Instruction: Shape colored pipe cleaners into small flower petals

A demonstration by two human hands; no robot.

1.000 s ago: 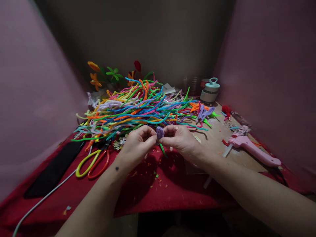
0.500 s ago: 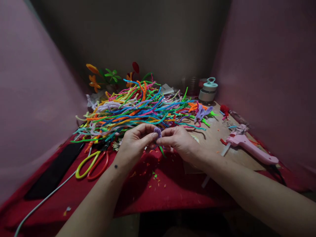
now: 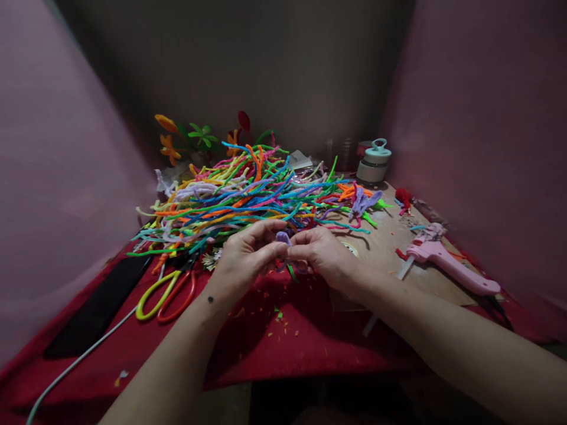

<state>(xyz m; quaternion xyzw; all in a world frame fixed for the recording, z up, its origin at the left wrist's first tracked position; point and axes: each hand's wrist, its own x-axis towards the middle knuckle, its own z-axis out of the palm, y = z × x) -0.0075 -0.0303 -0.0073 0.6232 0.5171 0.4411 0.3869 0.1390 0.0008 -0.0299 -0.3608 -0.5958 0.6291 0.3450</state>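
Between my two hands is a purple pipe cleaner [image 3: 283,237], bent into a loop at its top; its lower part is mostly hidden by my fingers. My left hand [image 3: 252,251] pinches it from the left with thumb and forefinger. From the right, the fingertips of my right hand [image 3: 321,251] are closed on the same piece. Just behind both hands spreads a large pile of colourful pipe cleaners [image 3: 230,203]. Scissors [image 3: 166,295] with one yellow and one red handle lie left of my left wrist.
A pink glue gun [image 3: 456,268] rests on a brown board [image 3: 376,254] at the right. Behind it stands a jar with a teal lid [image 3: 374,162]. A black flat object [image 3: 97,313] and a white cable [image 3: 84,363] lie left on the red cloth [image 3: 287,360]. Pipe-cleaner flowers [image 3: 201,134] stand behind the pile.
Both hands have shifted very slightly to the right with the purple pipe cleaner. Its loop now leans more to the left between my fingers. Everything else lies as before.
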